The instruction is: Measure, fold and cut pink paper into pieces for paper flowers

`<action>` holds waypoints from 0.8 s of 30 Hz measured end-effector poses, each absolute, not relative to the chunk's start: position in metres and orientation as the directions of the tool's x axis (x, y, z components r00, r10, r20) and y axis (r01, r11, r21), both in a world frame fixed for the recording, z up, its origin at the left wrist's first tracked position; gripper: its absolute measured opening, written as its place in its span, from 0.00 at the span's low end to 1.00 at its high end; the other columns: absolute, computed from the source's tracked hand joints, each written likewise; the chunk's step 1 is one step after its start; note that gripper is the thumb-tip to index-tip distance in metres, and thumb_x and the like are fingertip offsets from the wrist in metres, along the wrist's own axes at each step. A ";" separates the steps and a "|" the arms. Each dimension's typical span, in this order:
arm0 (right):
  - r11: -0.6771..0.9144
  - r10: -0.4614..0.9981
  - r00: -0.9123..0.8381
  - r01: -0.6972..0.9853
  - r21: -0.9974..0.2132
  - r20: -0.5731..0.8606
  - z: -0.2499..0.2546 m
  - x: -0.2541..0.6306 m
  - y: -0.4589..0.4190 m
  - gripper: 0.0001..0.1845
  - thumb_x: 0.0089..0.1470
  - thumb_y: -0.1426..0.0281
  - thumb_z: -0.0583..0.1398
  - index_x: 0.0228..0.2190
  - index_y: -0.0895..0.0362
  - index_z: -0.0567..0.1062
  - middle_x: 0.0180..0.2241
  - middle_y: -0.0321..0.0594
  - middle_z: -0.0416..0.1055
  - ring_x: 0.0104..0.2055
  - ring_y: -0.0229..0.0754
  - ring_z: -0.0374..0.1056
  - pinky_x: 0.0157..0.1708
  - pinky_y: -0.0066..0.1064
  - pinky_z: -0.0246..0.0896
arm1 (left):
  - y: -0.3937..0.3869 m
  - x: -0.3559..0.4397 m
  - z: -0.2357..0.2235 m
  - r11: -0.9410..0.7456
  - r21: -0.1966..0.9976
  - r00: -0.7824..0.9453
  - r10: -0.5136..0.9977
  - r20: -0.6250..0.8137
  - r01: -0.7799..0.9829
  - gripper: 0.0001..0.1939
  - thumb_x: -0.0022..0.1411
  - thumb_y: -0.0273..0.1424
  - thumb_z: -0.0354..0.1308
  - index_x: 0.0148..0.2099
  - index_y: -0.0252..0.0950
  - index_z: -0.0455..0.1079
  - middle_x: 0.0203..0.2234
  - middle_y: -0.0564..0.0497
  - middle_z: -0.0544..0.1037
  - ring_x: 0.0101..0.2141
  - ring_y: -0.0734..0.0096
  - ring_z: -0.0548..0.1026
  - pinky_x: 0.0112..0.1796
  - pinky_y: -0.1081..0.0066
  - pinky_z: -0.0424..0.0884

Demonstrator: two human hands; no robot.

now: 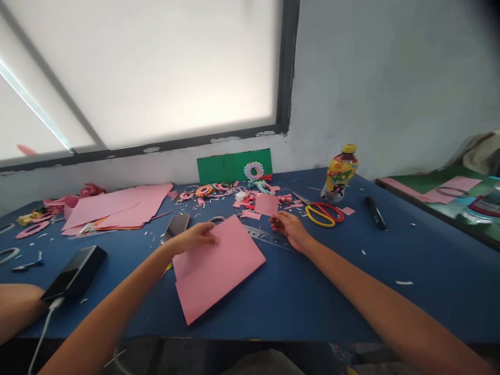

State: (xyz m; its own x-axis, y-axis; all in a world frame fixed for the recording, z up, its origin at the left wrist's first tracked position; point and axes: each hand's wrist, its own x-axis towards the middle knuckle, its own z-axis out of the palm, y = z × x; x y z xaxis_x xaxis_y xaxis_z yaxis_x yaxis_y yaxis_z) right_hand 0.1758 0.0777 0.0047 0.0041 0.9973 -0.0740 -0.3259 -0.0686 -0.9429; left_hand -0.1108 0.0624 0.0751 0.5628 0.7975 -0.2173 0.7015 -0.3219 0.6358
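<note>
Nearest to me, on the blue surface (312, 302), the large pink sheets of paper (221, 271) lie partly one over another, near the front edge. To their left is a black box-shaped device (76, 271) with a white cable (46, 325), and another person's forearm (19, 307) is just beside it. My left hand (199, 237) lies on the upper left part of these sheets; I cannot tell if its grip is pinching them. My right hand (289, 229) has its grip pressed together on a small square piece of pink paper (266, 204), held above the transparent ruler (269, 237). Farther to the right are scissors with yellow and red handles (322, 214) and a black pen-like object (375, 212). Beyond, I see pink paper scraps (250, 200), a yellow-capped plastic bottle (340, 174) standing upright, and, by the wall, a green rectangular board (222, 167).
</note>
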 end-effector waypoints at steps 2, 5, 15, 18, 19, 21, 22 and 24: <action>-0.038 0.997 0.050 -0.342 -0.939 -0.058 0.006 0.175 0.077 0.12 0.38 0.63 0.64 0.22 0.58 0.70 0.22 0.32 0.70 0.21 0.30 0.65 0.22 0.20 0.63 | 0.068 -0.103 0.066 -0.362 0.586 0.577 0.784 -0.229 0.725 0.17 0.54 0.43 0.54 0.37 0.33 0.67 0.30 0.49 0.73 0.32 0.63 0.71 0.30 0.71 0.65; 0.001 0.994 0.105 -0.346 -0.938 -0.038 0.005 0.176 0.079 0.14 0.36 0.62 0.65 0.22 0.58 0.70 0.22 0.33 0.70 0.21 0.30 0.65 0.22 0.21 0.63 | 0.085 -0.075 0.058 -0.443 0.484 0.579 0.796 -0.176 0.755 0.15 0.56 0.38 0.54 0.43 0.34 0.66 0.39 0.46 0.71 0.41 0.60 0.68 0.38 0.67 0.64; 0.139 0.976 0.201 -0.284 -0.949 0.083 0.015 0.179 0.080 0.17 0.35 0.58 0.65 0.20 0.59 0.70 0.19 0.34 0.69 0.19 0.33 0.65 0.19 0.25 0.63 | 0.150 0.009 0.061 -0.585 0.279 0.640 0.612 -0.466 0.762 0.15 0.62 0.34 0.52 0.49 0.33 0.65 0.44 0.47 0.69 0.41 0.63 0.71 0.39 0.61 0.70; 0.259 0.944 0.270 -0.259 -0.930 0.188 0.030 0.186 0.078 0.16 0.36 0.58 0.65 0.21 0.58 0.70 0.20 0.32 0.68 0.19 0.32 0.64 0.20 0.24 0.63 | 0.151 0.000 0.060 -0.575 0.296 0.645 0.639 -0.420 0.762 0.15 0.62 0.34 0.52 0.49 0.33 0.64 0.45 0.46 0.69 0.41 0.63 0.71 0.40 0.60 0.70; 0.311 0.924 0.304 -0.250 -0.917 0.231 0.035 0.190 0.077 0.16 0.37 0.58 0.65 0.22 0.58 0.70 0.20 0.31 0.68 0.20 0.31 0.64 0.20 0.24 0.63 | 0.149 -0.006 0.059 -0.566 0.310 0.646 0.660 -0.384 0.764 0.15 0.62 0.34 0.52 0.49 0.33 0.64 0.45 0.46 0.69 0.41 0.63 0.71 0.40 0.60 0.70; 0.411 0.873 0.376 -0.228 -0.882 0.310 0.042 0.199 0.078 0.15 0.40 0.59 0.64 0.23 0.56 0.69 0.20 0.29 0.67 0.20 0.30 0.63 0.20 0.22 0.61 | 0.146 -0.019 0.056 -0.542 0.351 0.639 0.712 -0.290 0.763 0.15 0.62 0.34 0.52 0.49 0.33 0.64 0.45 0.46 0.69 0.41 0.63 0.71 0.40 0.60 0.70; 0.450 0.847 0.411 -0.217 -0.867 0.337 0.044 0.204 0.079 0.14 0.40 0.59 0.64 0.23 0.56 0.68 0.19 0.28 0.66 0.19 0.30 0.61 0.20 0.21 0.60 | 0.144 -0.026 0.055 -0.527 0.378 0.629 0.741 -0.234 0.761 0.15 0.62 0.34 0.52 0.49 0.33 0.64 0.44 0.46 0.69 0.41 0.64 0.71 0.40 0.60 0.70; 0.510 0.790 0.485 -0.180 -0.841 0.376 0.044 0.213 0.083 0.13 0.42 0.60 0.63 0.22 0.56 0.68 0.18 0.28 0.65 0.18 0.30 0.60 0.18 0.21 0.58 | 0.139 -0.042 0.054 -0.486 0.439 0.578 0.810 -0.099 0.756 0.14 0.62 0.34 0.52 0.48 0.32 0.64 0.42 0.46 0.70 0.39 0.65 0.71 0.38 0.61 0.71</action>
